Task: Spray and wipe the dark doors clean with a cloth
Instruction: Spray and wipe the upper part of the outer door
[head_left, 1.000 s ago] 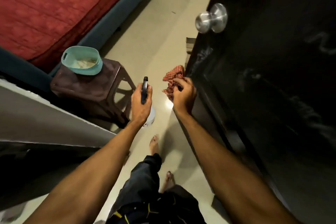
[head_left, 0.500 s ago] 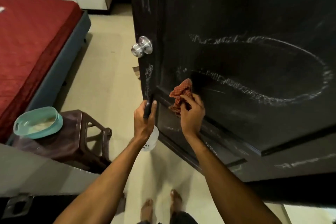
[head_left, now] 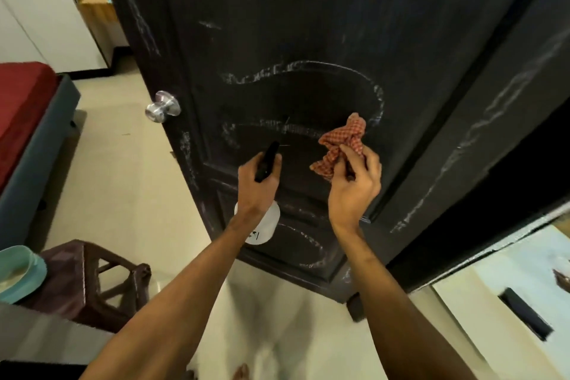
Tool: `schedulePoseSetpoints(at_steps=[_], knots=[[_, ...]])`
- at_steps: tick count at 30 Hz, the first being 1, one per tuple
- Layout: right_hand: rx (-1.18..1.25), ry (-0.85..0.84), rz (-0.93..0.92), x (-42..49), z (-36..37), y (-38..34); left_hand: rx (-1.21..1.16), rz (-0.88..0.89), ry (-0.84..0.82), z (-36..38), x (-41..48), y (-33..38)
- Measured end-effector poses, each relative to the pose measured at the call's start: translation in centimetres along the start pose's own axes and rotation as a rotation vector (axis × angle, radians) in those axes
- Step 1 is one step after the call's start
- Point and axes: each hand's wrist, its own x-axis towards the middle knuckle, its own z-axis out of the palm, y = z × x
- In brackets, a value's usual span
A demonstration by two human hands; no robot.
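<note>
1. Two hands: the left hand (head_left: 259,182) just off centre at 7 o'clock, gripping a bottle, and the right hand (head_left: 354,185) at 4 o'clock, holding a cloth.
2. One spray bottle (head_left: 262,225), at 6 o'clock.
3. One checked cloth (head_left: 342,142), at 3 o'clock.
4. One dark door (head_left: 308,25), filling 12 o'clock. A second dark panel (head_left: 499,77) stands at 2 o'clock; I cannot tell whether it is a door or a frame.
5. One metal knob (head_left: 163,106), at 10 o'clock.
6. One brown stool (head_left: 92,281), at 8 o'clock.
7. One teal bowl (head_left: 18,271), at 8 o'clock on the edge.
8. One bed (head_left: 21,108), at 9 o'clock.
</note>
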Motion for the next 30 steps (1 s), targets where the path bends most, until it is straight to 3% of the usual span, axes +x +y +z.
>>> schedulePoseSetpoints(at_steps=[5,11,19,24,27,30], knots=[[-0.03,0.14,0.011,2.2,-3.8,1.1,-0.081,-0.003,-0.058,3.6,-0.4,3.0],[-0.071,0.18,-0.017,3.7,-5.8,0.4,-0.097,0.105,-0.127,6.0,-0.1,5.9],[-0.097,0.246,-0.053,5.4,-5.2,-2.5,-0.14,0.12,-0.138,4.2,2.2,7.7],[-0.098,0.406,-0.036,10.6,-4.1,-3.8,-0.13,0.171,-0.111,2.1,4.7,8.3],[-0.202,0.259,-0.07,12.0,-0.7,-4.3,-0.11,0.153,-0.084,1.5,5.9,8.7],[-0.335,-0.123,-0.268,10.2,3.0,-4.2,-0.103,0.141,-0.043,1.0,7.0,9.4]])
